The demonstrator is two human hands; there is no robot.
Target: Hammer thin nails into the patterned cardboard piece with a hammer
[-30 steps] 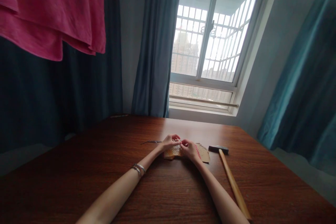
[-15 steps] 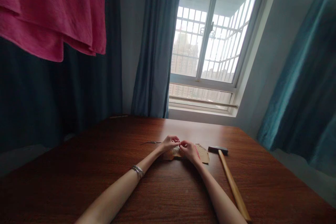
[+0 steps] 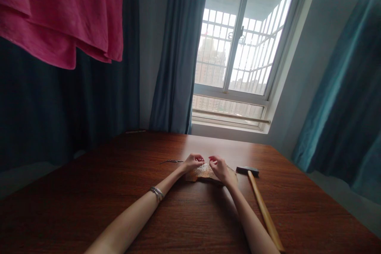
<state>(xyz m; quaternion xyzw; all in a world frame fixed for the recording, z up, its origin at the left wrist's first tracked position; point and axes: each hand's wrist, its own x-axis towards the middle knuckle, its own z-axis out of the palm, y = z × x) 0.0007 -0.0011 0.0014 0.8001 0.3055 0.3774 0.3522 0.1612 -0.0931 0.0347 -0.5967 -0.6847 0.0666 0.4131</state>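
My left hand [image 3: 194, 162] is closed in a pinch above a flat brown piece [image 3: 205, 170] with white and orange speckles, lying on the table. Whatever its fingertips hold is too small to make out. To its right, a short gap away, my right hand [image 3: 219, 168] hovers over the same piece with thumb and fingers curled together; anything between them cannot be made out. A toothed or striped edge of the piece shows behind the right wrist. Just left of my left hand lies a thin dark metal tool [image 3: 171, 161], its kind unclear.
A hammer [image 3: 262, 206] with a wooden handle and black head lies right of my right arm on the brown wooden table [image 3: 133, 214]. A pink cloth [image 3: 65, 16] hangs at upper left. Blue curtains [image 3: 178, 55] and a barred window stand behind the table.
The fingertips of both hands met before; now my right hand has moved a little right and up, opening a gap. My left hand stays nearly in place.
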